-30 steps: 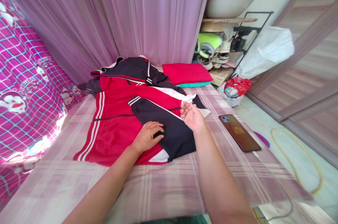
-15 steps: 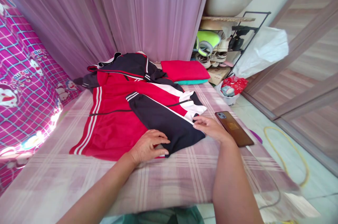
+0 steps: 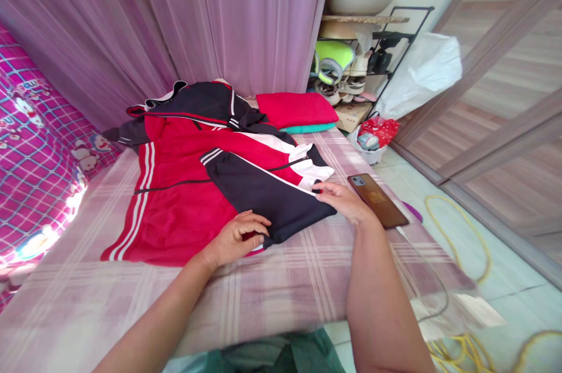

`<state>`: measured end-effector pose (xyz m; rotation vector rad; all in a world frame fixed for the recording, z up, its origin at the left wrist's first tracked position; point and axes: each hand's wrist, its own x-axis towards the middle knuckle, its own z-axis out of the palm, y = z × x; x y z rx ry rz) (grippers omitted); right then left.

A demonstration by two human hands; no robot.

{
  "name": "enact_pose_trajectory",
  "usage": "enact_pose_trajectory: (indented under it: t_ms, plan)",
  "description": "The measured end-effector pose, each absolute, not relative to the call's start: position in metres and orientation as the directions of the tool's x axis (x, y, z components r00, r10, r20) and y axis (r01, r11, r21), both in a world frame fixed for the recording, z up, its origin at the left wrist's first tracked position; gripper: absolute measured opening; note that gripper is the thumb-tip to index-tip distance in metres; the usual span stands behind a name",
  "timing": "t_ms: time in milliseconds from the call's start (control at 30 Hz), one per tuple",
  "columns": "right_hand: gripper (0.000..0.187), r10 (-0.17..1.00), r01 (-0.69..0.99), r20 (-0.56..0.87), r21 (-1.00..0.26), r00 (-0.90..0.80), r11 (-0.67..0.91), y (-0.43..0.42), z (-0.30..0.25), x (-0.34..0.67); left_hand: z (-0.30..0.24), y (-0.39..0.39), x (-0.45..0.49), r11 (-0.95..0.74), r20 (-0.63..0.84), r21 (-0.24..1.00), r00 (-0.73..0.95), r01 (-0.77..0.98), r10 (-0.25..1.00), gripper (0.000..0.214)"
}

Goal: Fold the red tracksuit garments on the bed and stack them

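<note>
A red, navy and white zip jacket (image 3: 184, 215) lies spread on the bed, hem to the left and white collar to the right. Its navy sleeve (image 3: 263, 191) is folded across the front, with the striped cuff towards the far left. My left hand (image 3: 239, 235) pinches the near edge of the sleeve between thumb and fingers. At the shoulder seam beside the collar, my right hand (image 3: 342, 198) has its fingertips closed on the fabric. Behind this jacket lies a rumpled navy garment (image 3: 197, 103) with red and white trim, partly touching it.
A red folded cloth (image 3: 296, 109) rests on a teal one (image 3: 309, 127) at the far edge. A phone (image 3: 377, 200) with a cable lies right of my right hand. Beyond stand a shoe rack (image 3: 386, 36), a bag of items (image 3: 371, 141) and purple curtains (image 3: 246, 21).
The whole view has shifted, so everything sits slightly further left and higher. My left thumb and fingers have drawn closer together on the sleeve edge; the right hand stays at the shoulder.
</note>
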<state>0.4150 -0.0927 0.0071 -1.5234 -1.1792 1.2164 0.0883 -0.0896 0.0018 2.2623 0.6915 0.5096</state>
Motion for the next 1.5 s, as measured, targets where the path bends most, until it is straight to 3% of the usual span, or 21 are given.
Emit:
enact_pose_trajectory:
  t_ms: [167, 267, 400, 433, 500, 600, 667, 767, 967, 1067, 1133, 1267, 1500]
  plan:
    - [0.037, 0.973, 0.173, -0.202, -0.960, 0.109, -0.219, -0.093, -0.002, 0.422, 0.003, -0.095, 0.089, -0.649, 0.099, 0.669, 0.821, 0.363, 0.562, 0.011]
    - [0.030, 0.956, 0.222, -0.143, -0.954, 0.257, -0.203, -0.091, -0.003, 0.421, 0.003, -0.097, 0.091, -0.665, 0.068, 0.646, 0.839, 0.376, 0.541, 0.013]
    - [0.025, 0.781, 0.407, 0.257, -0.913, 0.570, 0.003, -0.089, 0.008, 0.383, 0.002, -0.095, 0.092, -0.701, 0.068, 0.610, 0.857, 0.370, 0.511, 0.029]
    - [0.028, 0.759, 0.486, 0.359, -0.872, 0.543, 0.064, -0.090, 0.011, 0.366, 0.001, -0.094, 0.092, -0.710, 0.066, 0.599, 0.861, 0.370, 0.504, 0.033]
    - [0.032, 0.843, 0.655, 0.455, -0.735, 0.286, 0.175, -0.093, 0.013, 0.331, 0.000, -0.094, 0.091, -0.730, 0.064, 0.576, 0.869, 0.369, 0.490, 0.035]
    - [0.043, 0.930, 0.852, 0.360, -0.461, -0.076, 0.248, -0.099, 0.005, 0.297, -0.002, -0.095, 0.090, -0.760, 0.087, 0.545, 0.878, 0.354, 0.471, 0.029]
    - [0.048, 0.952, 0.920, 0.260, -0.309, -0.162, 0.241, -0.102, -0.004, 0.298, -0.004, -0.096, 0.089, -0.772, 0.104, 0.538, 0.882, 0.338, 0.459, 0.025]
    - [0.048, 0.960, 0.950, 0.188, -0.198, -0.206, 0.243, -0.102, -0.010, 0.326, -0.004, -0.097, 0.087, -0.765, 0.112, 0.557, 0.883, 0.324, 0.456, 0.021]
    - [0.046, 0.971, 0.969, 0.162, -0.143, -0.176, 0.199, -0.102, 0.002, 0.353, 0.000, -0.098, 0.088, -0.767, 0.128, 0.557, 0.880, 0.319, 0.458, 0.019]
    - [0.048, 0.971, 0.973, 0.216, -0.185, -0.098, 0.139, -0.108, 0.001, 0.328, 0.000, -0.100, 0.089, -0.794, 0.156, 0.528, 0.885, 0.301, 0.439, 0.026]
    - [0.049, 0.966, 0.962, 0.220, -0.204, -0.134, 0.180, -0.114, -0.003, 0.311, 0.000, -0.101, 0.089, -0.805, 0.166, 0.515, 0.887, 0.295, 0.431, 0.030]
    - [0.052, 0.960, 0.956, 0.145, -0.139, -0.239, 0.259, -0.123, -0.011, 0.310, -0.001, -0.102, 0.087, -0.804, 0.179, 0.515, 0.880, 0.296, 0.439, 0.021]
    - [0.050, 0.982, 0.984, 0.103, -0.068, -0.158, 0.166, -0.119, -0.010, 0.369, 0.006, -0.113, 0.097, -0.825, 0.252, 0.471, 0.849, 0.312, 0.465, 0.023]
